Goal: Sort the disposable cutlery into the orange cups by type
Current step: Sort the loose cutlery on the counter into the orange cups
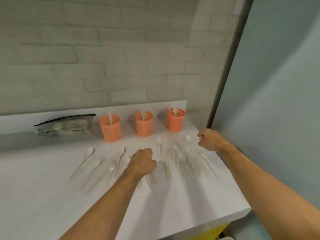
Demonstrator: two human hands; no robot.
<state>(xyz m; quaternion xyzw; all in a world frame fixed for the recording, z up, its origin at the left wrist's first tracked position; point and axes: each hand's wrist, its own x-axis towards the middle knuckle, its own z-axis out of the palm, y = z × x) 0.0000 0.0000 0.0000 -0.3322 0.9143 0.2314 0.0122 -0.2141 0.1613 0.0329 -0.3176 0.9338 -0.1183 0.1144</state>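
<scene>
Three orange perforated cups stand in a row at the back of the white table (43,196): the left cup (110,130), the middle cup (144,127) and the right cup (175,122). A white piece of cutlery sticks out of each; the middle one is a fork. Several white spoons, forks and knives lie spread in front of them, such as a spoon (159,142) and a fork (168,153). My left hand (143,161) is down among them, its fingers curled round a fork (140,149) whose tines show past the knuckles. My right hand (210,140) hovers curled near the right cup and holds nothing.
A clear zip bag (65,125) with a black strip lies at the back left, against the white brick wall. A blue-grey panel (277,118) stands close along the table's right edge (240,203). Something yellow (214,231) shows below the front corner.
</scene>
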